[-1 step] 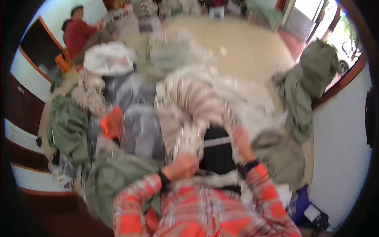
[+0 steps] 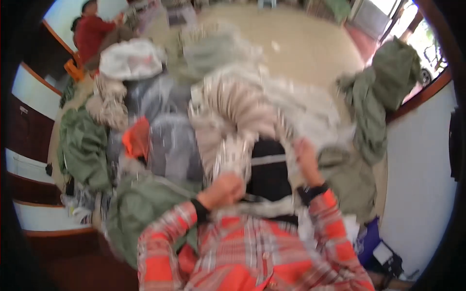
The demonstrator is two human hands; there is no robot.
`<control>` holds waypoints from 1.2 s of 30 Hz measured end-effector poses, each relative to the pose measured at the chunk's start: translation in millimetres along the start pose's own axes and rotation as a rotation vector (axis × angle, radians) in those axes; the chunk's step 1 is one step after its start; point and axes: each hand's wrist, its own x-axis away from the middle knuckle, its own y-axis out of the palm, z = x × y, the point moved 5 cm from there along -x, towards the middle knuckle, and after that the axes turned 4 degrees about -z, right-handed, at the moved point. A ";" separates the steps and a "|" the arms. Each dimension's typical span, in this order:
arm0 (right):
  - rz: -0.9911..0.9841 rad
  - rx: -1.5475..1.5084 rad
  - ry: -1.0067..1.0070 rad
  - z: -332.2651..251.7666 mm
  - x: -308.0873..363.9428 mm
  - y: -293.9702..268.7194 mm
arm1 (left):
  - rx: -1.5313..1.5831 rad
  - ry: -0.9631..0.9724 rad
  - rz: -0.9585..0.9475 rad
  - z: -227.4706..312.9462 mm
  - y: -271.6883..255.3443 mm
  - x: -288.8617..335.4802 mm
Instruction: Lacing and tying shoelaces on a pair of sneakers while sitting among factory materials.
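My left hand, blurred, is closed at the near end of a long beige gathered fabric, which curves in folds over my lap and away. Whether its fingers grip that cloth or something finer cannot be made out. Raised to the right, my right hand has its fingers pinched together beside the fabric's right end; anything between them is too small to see. Between the two hands shows a black surface crossed by a pale strip.
Grey plastic-wrapped bundles, an orange cloth and green sacks lie to the left. Olive fabric is on the right, near a purple box. Another person sits at the far left beyond a white sack.
The whole view has tilted, so the far room sits higher in the picture. My right hand has shifted slightly up and right, away from the left; both stay closed.
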 end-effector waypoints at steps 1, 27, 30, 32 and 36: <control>0.046 0.000 -0.126 -7.8 -4.6 -23.3 | 0.077 -0.106 0.116 -12.6 -6.8 0.1; 0.186 0.901 -0.021 42.5 65.4 -159.8 | 0.320 0.200 -0.498 80.3 53.6 -82.4; -0.110 0.517 -0.215 25.1 34.9 -66.2 | 0.198 0.261 -0.582 109.4 111.1 -75.5; 0.007 0.287 -0.401 20.1 5.0 -6.0 | -0.023 0.361 -0.680 136.1 120.0 -77.3; -0.438 0.128 -0.239 -47.9 7.3 95.7 | 0.066 0.213 -0.591 130.1 68.5 -60.4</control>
